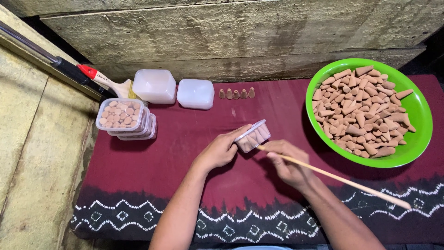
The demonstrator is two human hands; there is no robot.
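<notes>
Hands meet over the maroon cloth (175, 157): left hand (221, 150) clamped on a small clear tub (253, 135) of brown cones, right hand (287, 163) closed around a thin stick (342, 181) beside the green bowl (418, 111).

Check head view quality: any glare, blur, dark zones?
Head view: sharp overall, even soft light; mild glare on the white lids and green bowl rim; top corners fall into shadow; left hand and right hand, holding the clear tub and stick, show no motion blur.
</notes>
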